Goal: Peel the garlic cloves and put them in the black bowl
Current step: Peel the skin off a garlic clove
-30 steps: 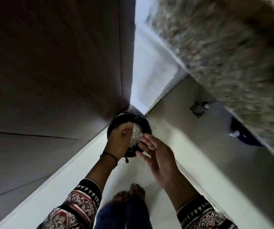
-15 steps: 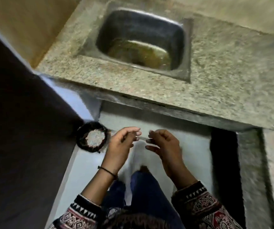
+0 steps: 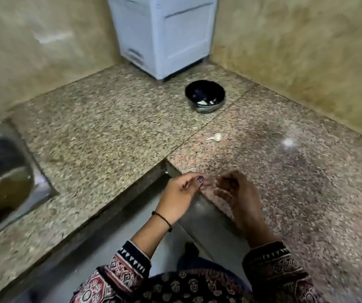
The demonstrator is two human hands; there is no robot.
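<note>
Hands meet at the bench corner

Left hand (image 3: 180, 193) and right hand (image 3: 239, 193) curl loosely, grip unclear; one garlic clove (image 3: 216, 136) lies between them and the black bowl (image 3: 205, 99).

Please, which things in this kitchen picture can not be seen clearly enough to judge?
- Head view, black bowl: pale pieces inside, too small to count or tell if peeled.
- Garlic clove on the counter: too small to see its skin.
- Left hand, right hand: motion blur hides whether anything is held.
- Sink: cut by the left edge.
</note>
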